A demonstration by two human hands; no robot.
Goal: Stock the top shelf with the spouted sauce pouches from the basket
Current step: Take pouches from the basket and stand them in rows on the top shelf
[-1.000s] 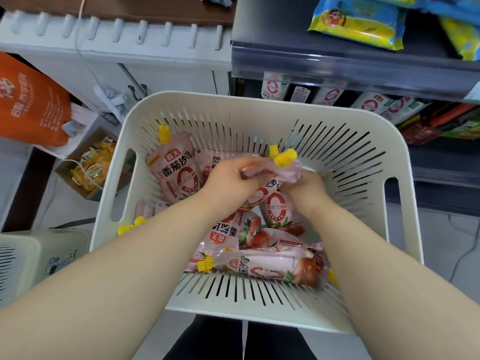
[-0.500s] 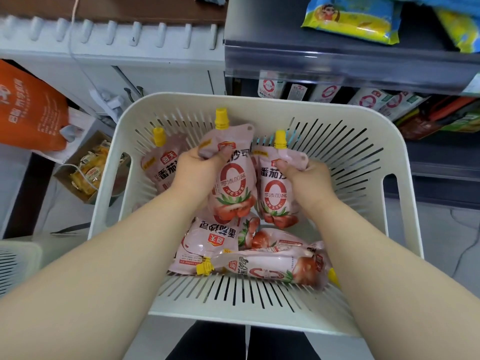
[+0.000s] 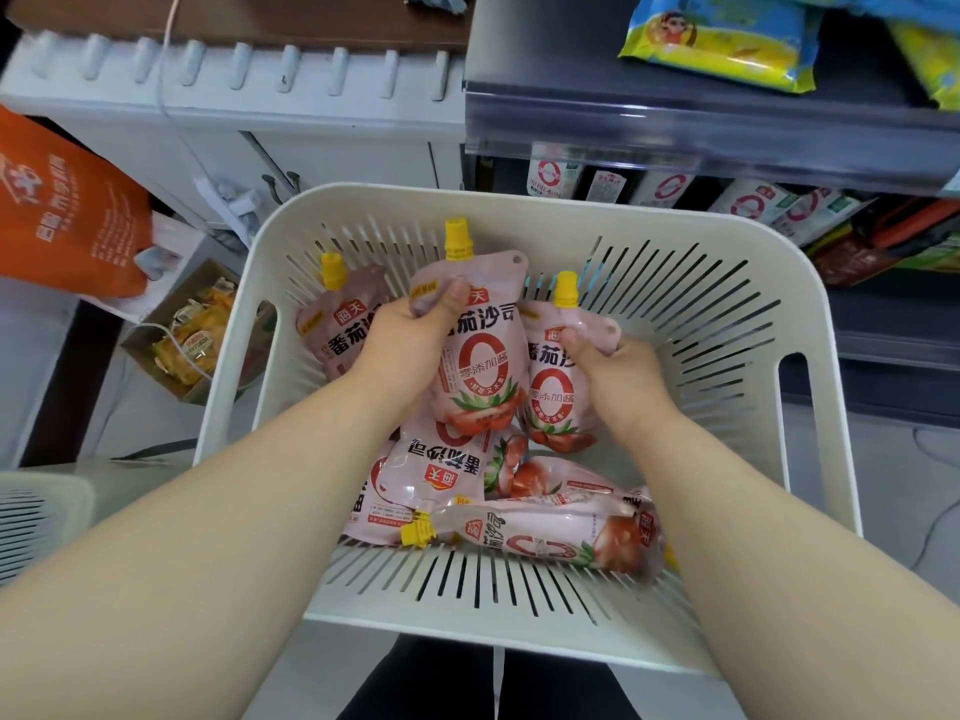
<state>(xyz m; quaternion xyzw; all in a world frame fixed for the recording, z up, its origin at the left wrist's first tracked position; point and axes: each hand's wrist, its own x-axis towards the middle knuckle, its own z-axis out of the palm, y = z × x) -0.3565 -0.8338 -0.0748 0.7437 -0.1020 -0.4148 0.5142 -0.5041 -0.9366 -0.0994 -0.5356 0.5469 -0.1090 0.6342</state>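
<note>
A cream slotted basket (image 3: 810, 314) sits in front of me, holding several pink tomato-sauce pouches with yellow spout caps. My left hand (image 3: 400, 350) grips one pouch (image 3: 483, 350) upright by its upper left corner, spout pointing up. My right hand (image 3: 618, 376) grips a second upright pouch (image 3: 550, 392) by its upper right corner. Another pouch (image 3: 337, 324) leans against the basket's left wall. Loose pouches (image 3: 540, 532) lie flat on the basket floor. The grey shelf (image 3: 649, 116) stands beyond the basket, up and to the right.
Blue and yellow snack bags (image 3: 722, 39) lie on the shelf. White and red packets (image 3: 748, 200) stand on the level below. An orange bag (image 3: 62, 210) and a cardboard box of snacks (image 3: 192, 335) are at the left. A white cabinet (image 3: 249, 111) is behind.
Both hands lifted a pouch each from the pile and turned them upright, spouts up. Over the last half second they hardly moved.
</note>
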